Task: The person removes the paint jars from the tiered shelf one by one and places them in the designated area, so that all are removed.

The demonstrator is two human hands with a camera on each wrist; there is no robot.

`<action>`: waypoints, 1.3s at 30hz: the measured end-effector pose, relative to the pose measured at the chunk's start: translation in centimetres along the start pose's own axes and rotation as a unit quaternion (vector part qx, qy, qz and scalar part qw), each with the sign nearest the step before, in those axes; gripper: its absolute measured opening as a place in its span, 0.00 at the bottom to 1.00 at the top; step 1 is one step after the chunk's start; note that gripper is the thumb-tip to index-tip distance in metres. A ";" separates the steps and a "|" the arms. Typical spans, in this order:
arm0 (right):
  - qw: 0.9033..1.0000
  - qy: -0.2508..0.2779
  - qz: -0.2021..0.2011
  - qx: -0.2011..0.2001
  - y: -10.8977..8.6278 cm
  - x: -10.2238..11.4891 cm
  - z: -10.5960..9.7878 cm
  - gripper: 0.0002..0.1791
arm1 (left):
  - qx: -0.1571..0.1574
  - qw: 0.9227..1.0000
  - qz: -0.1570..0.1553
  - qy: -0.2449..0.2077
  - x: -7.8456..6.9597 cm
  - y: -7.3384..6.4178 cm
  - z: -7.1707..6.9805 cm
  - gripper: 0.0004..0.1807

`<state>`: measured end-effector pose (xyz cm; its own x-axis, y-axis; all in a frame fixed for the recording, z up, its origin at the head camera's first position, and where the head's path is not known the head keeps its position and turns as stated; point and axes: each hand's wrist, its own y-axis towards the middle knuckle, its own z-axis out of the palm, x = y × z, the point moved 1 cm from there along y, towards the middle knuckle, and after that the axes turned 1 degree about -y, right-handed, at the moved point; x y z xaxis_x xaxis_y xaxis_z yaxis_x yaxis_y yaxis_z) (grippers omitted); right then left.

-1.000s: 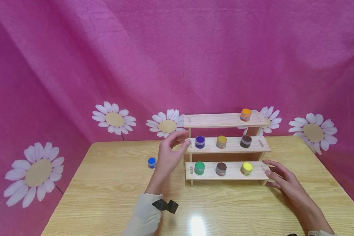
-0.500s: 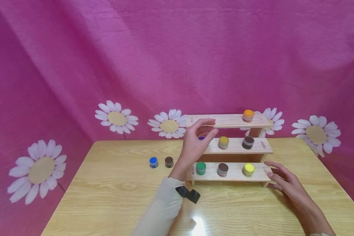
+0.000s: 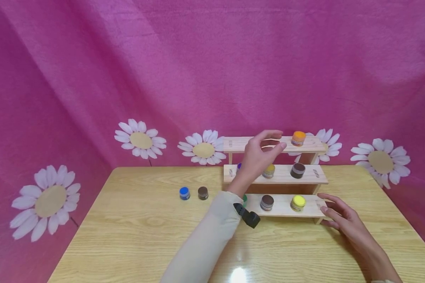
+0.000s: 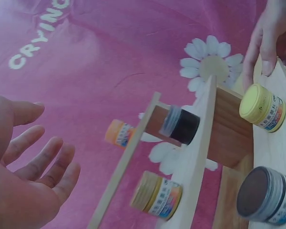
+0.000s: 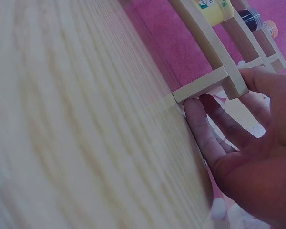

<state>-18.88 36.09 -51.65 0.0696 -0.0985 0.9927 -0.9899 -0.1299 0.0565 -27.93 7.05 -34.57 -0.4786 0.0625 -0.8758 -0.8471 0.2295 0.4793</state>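
My left hand (image 3: 260,157) is raised in front of the upper tiers of a wooden three-tier display rack (image 3: 246,144), fingers spread and holding nothing. Its fingertips lie left of the orange paint jar (image 3: 298,138) on the top tier, apart from it. In the left wrist view, a gap separates the hand (image 4: 33,162) from the jars. The middle tier bears a dark jar (image 3: 297,170), a mustard jar (image 3: 269,171) and a mostly hidden purple jar (image 3: 239,168). My right hand (image 3: 347,218) holds the bottom tier's right end, thumb on top, fingers beside the leg.
On the bottom tier stand a yellow jar (image 3: 298,203), a brown jar (image 3: 267,203) and a green jar (image 3: 244,200), partly covered by the left arm. A blue jar (image 3: 184,193) and another brown jar (image 3: 203,193) sit on the table left of the rack. Behind hangs a pink flowered cloth (image 3: 212,70).
My left hand has moved right and up, from the rack's left end toward the orange jar, uncovering the brown jar on the table. The right hand stays at the rack's end.
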 end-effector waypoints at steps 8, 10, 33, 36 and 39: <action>1.000 -0.003 0.008 -0.008 -0.3 0.1 -0.3 0.26 | 0.006 0.998 -0.029 0.055 0.8 2.4 2.6 0.19; 1.000 -0.001 0.002 -0.009 -0.3 0.0 -0.3 0.26 | 0.009 0.997 -0.035 0.075 1.0 2.9 3.0 0.20; 0.998 -0.045 0.011 -0.034 -0.2 0.8 0.4 0.27 | -0.026 0.972 -0.110 0.207 2.8 6.0 6.5 0.21; 0.999 -0.042 0.009 -0.032 -0.3 0.6 0.4 0.27 | -0.034 0.968 -0.115 0.220 3.0 6.0 6.9 0.20; 0.999 -0.042 0.010 -0.030 -0.4 0.5 0.4 0.27 | -0.039 0.964 -0.114 0.236 3.1 5.9 7.2 0.19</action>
<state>-18.42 35.68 -51.26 0.0563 -0.1824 0.9816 -0.9967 -0.0678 0.0446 -32.73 15.62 -34.89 -0.3140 -0.4338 -0.8445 -0.9487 0.1095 0.2966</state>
